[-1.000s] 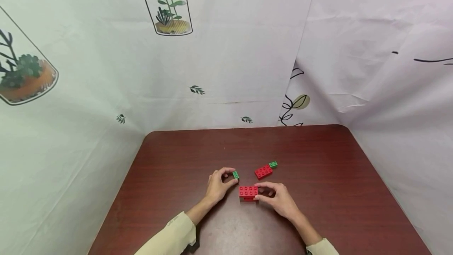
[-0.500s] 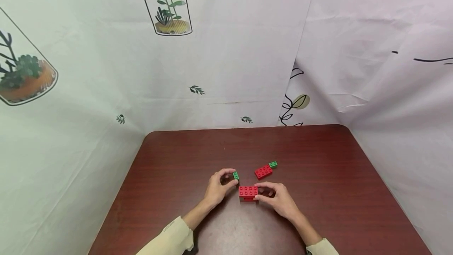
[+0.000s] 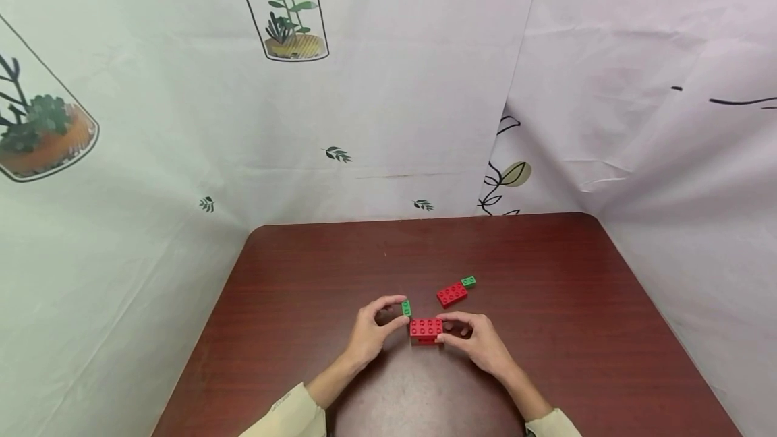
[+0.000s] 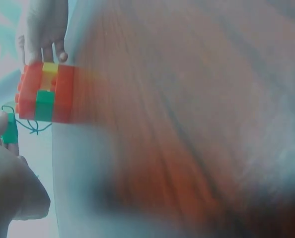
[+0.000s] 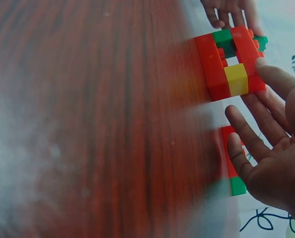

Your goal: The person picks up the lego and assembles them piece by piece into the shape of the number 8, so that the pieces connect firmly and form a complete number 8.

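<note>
My left hand [image 3: 366, 337] pinches a small green two-stud brick [image 3: 406, 308] between thumb and index finger, just left of and behind a stack of toy bricks [image 3: 426, 327]. With thumb and index finger, my right hand [image 3: 485, 346] holds the stack's right end on the table. The wrist views show two red bricks, one above the other, spaced by a yellow brick [image 5: 236, 79] at the right end and a green brick [image 4: 44, 105] at the left, with a gap between. Studs line the stack's top. The left hand's green brick appears level with the top, apart from it.
Behind the stack, a red eight-stud brick [image 3: 452, 295] lies on the dark wooden table [image 3: 315, 255], a small green brick [image 3: 469, 282] at its far right corner. Printed cloth [image 3: 388, 120] hangs along the table's back and sides.
My left hand has come slightly nearer to me with the green brick, toward the stack's left end. The right hand and the stack stay in place.
</note>
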